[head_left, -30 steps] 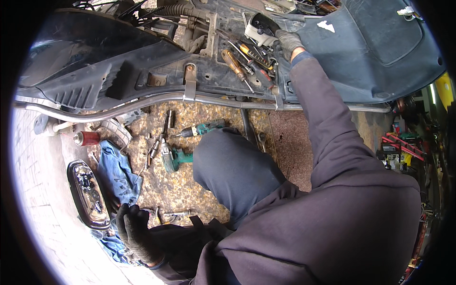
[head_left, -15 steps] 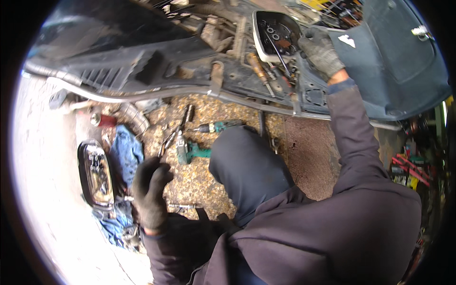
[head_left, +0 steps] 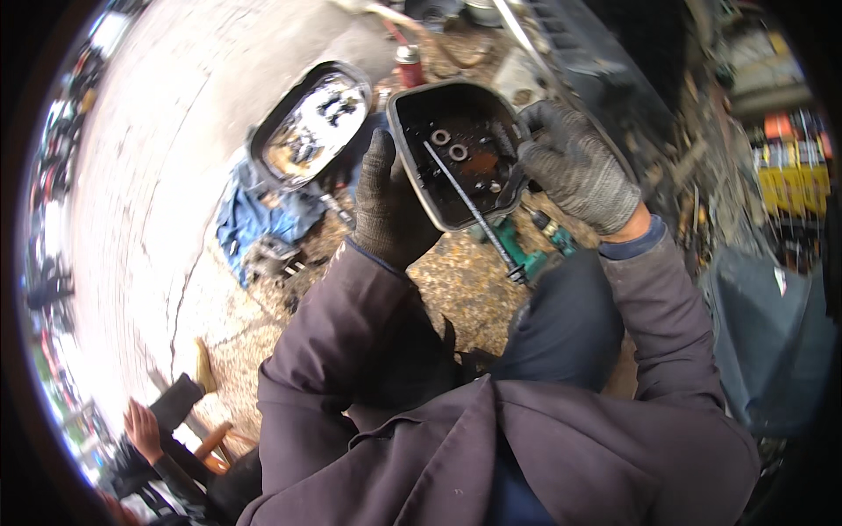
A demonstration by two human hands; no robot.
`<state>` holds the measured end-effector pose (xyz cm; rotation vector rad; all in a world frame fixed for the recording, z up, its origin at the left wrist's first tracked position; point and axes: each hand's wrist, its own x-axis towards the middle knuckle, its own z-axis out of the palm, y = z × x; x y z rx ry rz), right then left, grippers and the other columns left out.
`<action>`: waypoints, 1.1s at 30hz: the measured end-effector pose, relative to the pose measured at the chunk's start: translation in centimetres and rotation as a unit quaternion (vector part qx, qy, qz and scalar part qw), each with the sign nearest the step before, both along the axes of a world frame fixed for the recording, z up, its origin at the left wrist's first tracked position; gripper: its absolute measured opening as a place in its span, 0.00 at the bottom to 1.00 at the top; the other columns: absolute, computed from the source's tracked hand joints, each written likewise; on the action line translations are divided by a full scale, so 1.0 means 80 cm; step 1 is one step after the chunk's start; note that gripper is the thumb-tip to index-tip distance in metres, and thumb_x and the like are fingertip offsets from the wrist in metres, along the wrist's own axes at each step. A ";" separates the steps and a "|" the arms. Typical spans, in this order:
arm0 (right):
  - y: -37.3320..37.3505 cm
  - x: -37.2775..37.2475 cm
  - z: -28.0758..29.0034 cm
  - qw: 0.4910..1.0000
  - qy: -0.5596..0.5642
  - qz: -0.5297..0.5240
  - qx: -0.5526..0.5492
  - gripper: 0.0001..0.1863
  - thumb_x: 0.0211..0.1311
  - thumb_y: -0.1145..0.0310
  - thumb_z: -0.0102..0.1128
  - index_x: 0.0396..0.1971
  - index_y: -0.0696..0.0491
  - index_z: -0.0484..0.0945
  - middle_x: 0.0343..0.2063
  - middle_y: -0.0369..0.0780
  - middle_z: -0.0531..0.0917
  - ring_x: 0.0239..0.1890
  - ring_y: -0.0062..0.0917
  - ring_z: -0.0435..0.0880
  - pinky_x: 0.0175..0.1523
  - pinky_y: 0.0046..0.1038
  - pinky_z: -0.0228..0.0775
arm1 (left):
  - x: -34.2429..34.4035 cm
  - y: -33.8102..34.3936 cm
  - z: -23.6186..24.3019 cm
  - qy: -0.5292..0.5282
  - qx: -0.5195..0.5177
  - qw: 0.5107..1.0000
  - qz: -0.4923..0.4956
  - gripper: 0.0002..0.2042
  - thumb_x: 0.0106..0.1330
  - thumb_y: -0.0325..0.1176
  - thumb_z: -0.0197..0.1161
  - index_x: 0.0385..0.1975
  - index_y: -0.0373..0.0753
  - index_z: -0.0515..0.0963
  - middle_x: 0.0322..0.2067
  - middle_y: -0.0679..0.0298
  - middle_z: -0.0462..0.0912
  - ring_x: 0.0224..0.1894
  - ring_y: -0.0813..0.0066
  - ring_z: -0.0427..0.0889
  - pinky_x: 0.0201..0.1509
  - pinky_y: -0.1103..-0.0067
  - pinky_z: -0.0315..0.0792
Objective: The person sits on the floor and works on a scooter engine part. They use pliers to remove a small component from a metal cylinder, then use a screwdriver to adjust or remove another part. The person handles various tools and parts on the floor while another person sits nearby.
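Note:
Between my two gloved hands is a dark, oily plastic tub (head_left: 430, 201) with a pale rim. My left hand (head_left: 386, 197) is pressed against its left side, thumb up along the wall. My right hand (head_left: 579, 167) grips the right rim, its fingertips partly hidden behind the edge. Inside the tub lie two metal rings (head_left: 458, 152), a reddish-brown patch and small bits in dark fluid. A long thin metal rod (head_left: 469, 203) leans in it, its lower end sticking out over the near rim.
Left of the tub, a black oval pan (head_left: 314, 123) with oily residue rests by blue rags (head_left: 263, 210). Beyond stands a red can (head_left: 409, 68). Green power tools (head_left: 517, 250) lie below the tub. Another person's hand (head_left: 143, 430) shows at lower left; a dark vehicle panel (head_left: 605, 53) borders the right.
My right hand has brought the tub off the vehicle's sill, over toward the oval pan. My left hand has come up against the tub's side. The whole view has turned leftward.

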<state>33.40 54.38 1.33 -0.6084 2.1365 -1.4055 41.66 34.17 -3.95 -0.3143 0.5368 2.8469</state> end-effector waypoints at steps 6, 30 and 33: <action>-0.141 0.023 -0.043 0.996 0.007 -0.010 -0.089 0.22 0.61 0.52 0.61 0.40 0.58 0.73 0.22 0.39 0.79 0.26 0.23 0.78 0.33 0.27 0.71 | 0.026 -0.116 -0.025 0.056 0.060 0.991 0.105 0.39 0.62 0.66 0.50 0.64 0.40 0.65 0.59 0.51 0.72 0.58 0.50 0.74 0.58 0.48 0.70; -0.411 -0.044 -0.255 0.928 -0.364 -0.079 0.005 0.10 0.66 0.59 0.55 0.32 0.49 0.71 0.22 0.33 0.76 0.19 0.16 0.71 0.19 0.18 0.60 | 0.141 -0.282 -0.210 -0.056 0.091 0.946 0.306 0.39 0.56 0.64 0.60 0.63 0.43 0.66 0.59 0.55 0.71 0.60 0.53 0.71 0.63 0.52 0.66; -0.468 -0.069 -0.309 0.900 -0.407 -0.153 -0.016 0.09 0.68 0.60 0.54 0.33 0.48 0.71 0.20 0.33 0.73 0.17 0.17 0.68 0.19 0.19 0.58 | 0.154 -0.291 -0.205 -0.019 0.096 0.947 0.306 0.39 0.59 0.64 0.57 0.64 0.42 0.64 0.60 0.55 0.70 0.61 0.52 0.70 0.63 0.51 0.66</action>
